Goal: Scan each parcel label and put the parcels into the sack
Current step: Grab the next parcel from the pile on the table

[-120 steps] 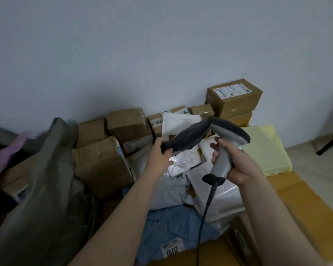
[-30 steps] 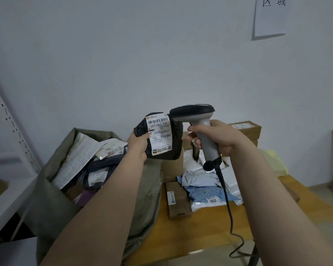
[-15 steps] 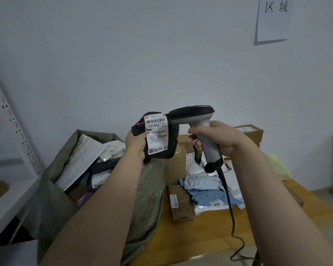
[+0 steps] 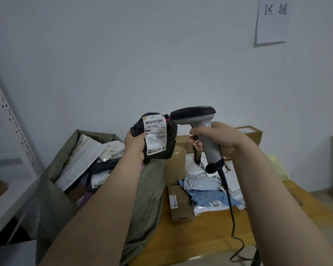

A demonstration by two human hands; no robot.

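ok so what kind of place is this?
Probably a parcel sorting or pickup room: a corded scanner aimed at a labelled black parcel, a sack full of mailers, and boxes piled on the table.

Both bare forearms are raised. The left hand [image 4: 136, 144] is curled round a black parcel [image 4: 171, 136]; the right hand [image 4: 221, 140] is wrapped round the handle of a scanner [image 4: 196, 116], index finger apparently laid on the trigger.
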